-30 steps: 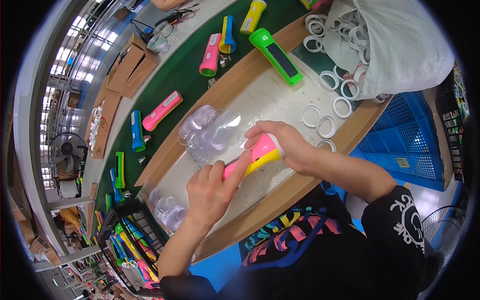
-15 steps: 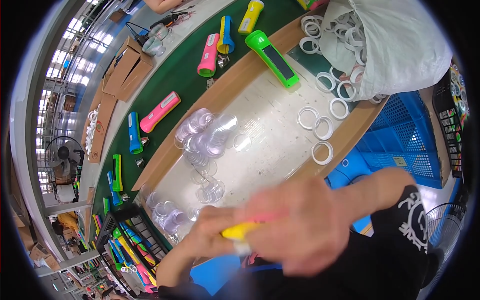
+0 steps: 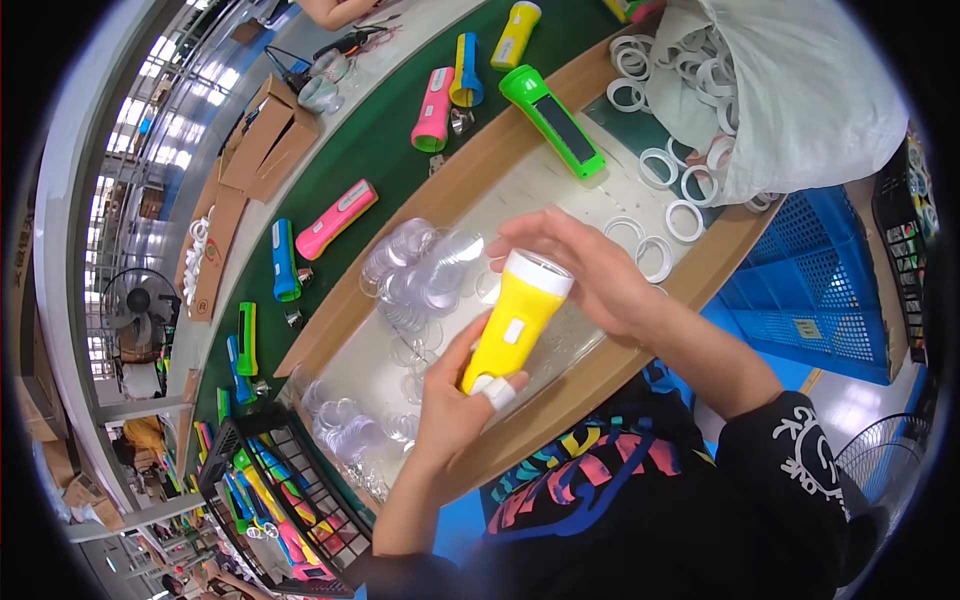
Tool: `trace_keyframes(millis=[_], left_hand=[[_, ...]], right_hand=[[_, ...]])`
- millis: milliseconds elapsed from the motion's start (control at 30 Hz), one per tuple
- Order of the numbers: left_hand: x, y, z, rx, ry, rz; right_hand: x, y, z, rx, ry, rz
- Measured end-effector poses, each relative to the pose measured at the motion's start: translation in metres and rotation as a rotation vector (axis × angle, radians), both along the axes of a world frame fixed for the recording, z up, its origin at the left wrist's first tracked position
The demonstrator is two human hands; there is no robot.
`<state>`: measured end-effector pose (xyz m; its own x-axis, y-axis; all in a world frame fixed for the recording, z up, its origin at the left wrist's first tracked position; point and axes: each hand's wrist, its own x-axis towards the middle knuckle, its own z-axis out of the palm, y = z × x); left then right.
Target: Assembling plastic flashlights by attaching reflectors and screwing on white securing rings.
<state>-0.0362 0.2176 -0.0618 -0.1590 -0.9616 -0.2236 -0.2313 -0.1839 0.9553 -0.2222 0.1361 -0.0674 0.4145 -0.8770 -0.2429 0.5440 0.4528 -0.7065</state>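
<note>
My left hand [image 3: 450, 405] is wrapped around the lower body of a yellow flashlight [image 3: 515, 325], thumb across its front. A white wrap circles one finger or the thumb. The flashlight tilts with its head up, and a white ring [image 3: 540, 270] sits around that end. Beside and behind the head, my right hand [image 3: 600, 275] has its fingers stretched out; whether they touch the rim I cannot tell. Clear round discs [image 3: 430, 270] lie heaped on the pale tray surface [image 3: 460, 205] left of the flashlight. Loose white rings [image 3: 684, 221] lie to the right.
A green flashlight [image 3: 555, 125] lies across the tray's far cardboard edge. Beyond it, a green belt [image 3: 385, 150] carries several coloured flashlights. A white sack [image 3: 800, 100] spills rings at far right, above a blue crate [image 3: 810, 290]. A black basket [image 3: 280, 490] holds flashlights at lower left.
The yellow flashlight has come up from near my body and now stands head up over the tray. My right hand, blurred over it before, has moved up and opened beside its head.
</note>
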Motion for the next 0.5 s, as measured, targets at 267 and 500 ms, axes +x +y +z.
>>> trace_keyframes(millis=[267,500], left_hand=[[-0.025,0.023,-0.015,0.42,0.592,0.004],[-0.038,0.05,-0.002,0.639,1.11,-0.272]], right_hand=[[0.007,0.029,-0.011,-0.103,-0.26,-0.106],[0.008,0.039,-0.004,-0.287,-0.843,0.067]])
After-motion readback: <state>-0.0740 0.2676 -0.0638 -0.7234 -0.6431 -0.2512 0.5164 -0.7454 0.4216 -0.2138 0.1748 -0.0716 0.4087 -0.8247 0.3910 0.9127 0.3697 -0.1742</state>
